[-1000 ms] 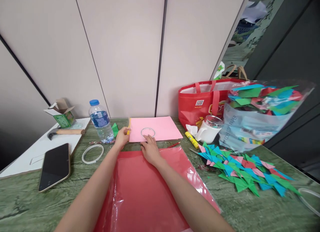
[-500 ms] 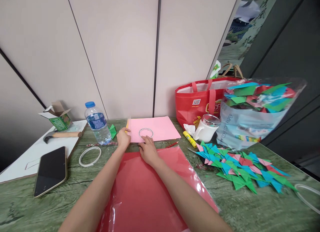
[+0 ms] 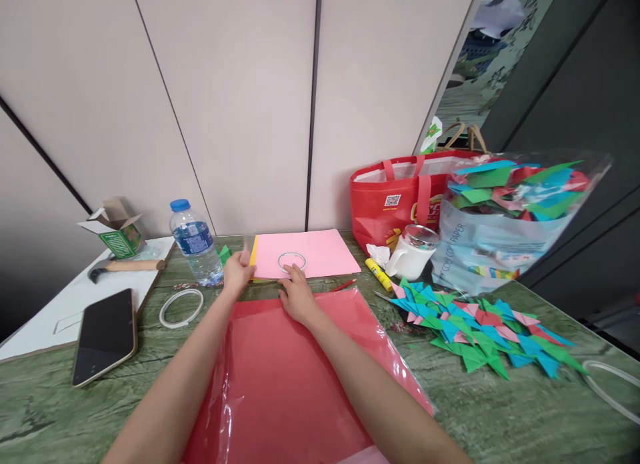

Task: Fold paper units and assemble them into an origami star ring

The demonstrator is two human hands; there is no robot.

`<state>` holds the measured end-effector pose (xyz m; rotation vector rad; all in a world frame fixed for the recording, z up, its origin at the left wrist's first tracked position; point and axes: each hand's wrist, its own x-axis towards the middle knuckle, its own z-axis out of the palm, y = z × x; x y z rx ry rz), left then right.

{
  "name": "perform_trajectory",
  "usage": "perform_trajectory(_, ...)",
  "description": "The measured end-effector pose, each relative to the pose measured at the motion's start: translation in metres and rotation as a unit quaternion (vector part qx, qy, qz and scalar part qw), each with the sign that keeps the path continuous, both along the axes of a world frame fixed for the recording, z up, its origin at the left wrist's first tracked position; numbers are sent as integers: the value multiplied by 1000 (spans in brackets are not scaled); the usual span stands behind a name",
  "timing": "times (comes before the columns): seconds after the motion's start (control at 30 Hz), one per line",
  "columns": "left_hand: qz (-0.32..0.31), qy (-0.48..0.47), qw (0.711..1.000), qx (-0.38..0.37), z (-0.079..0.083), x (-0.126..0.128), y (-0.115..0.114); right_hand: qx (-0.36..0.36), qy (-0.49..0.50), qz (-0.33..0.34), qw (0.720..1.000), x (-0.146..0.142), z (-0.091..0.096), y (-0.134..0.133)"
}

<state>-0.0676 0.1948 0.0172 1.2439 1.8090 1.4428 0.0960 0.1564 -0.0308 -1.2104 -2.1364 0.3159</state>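
A pink paper sheet (image 3: pixel 315 247) lies at the far middle of the green table, with a yellow edge showing along its left side. A clear ring (image 3: pixel 291 260) rests on it. My left hand (image 3: pixel 236 273) is closed on the sheet's left edge. My right hand (image 3: pixel 296 295) lies flat at the sheet's near edge, fingertips touching the ring. A red sheet in a clear sleeve (image 3: pixel 295 371) lies under both forearms.
At the left are a water bottle (image 3: pixel 194 243), a tape ring (image 3: pixel 181 306), a phone (image 3: pixel 104 335), a hammer (image 3: pixel 125 266) and a small box (image 3: pixel 116 230) by a white board. At the right are a white mug (image 3: pixel 413 254), a glue stick (image 3: pixel 380 275), folded paper triangles (image 3: pixel 475 327), a plastic bag (image 3: pixel 505 234) and a red bag (image 3: pixel 400 201).
My left hand has slid slightly left along the pink sheet's edge, and more yellow shows there. The view has shifted a little; my right hand stays by the ring.
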Motion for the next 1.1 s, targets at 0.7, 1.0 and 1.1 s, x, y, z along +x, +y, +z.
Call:
perform_trajectory(0.7,-102,218,967,-79,-6,-49,-190,-39,-77,-155,984,79,60,-57)
perform_trajectory(1.0,-203,204,954,-81,-9,-39,-228,-221,-135,-278,925,195,23,-162)
perform_trajectory(1.1,-201,274,939,-61,-18,-32,-238,-220,-110,-241,939,196,30,-165)
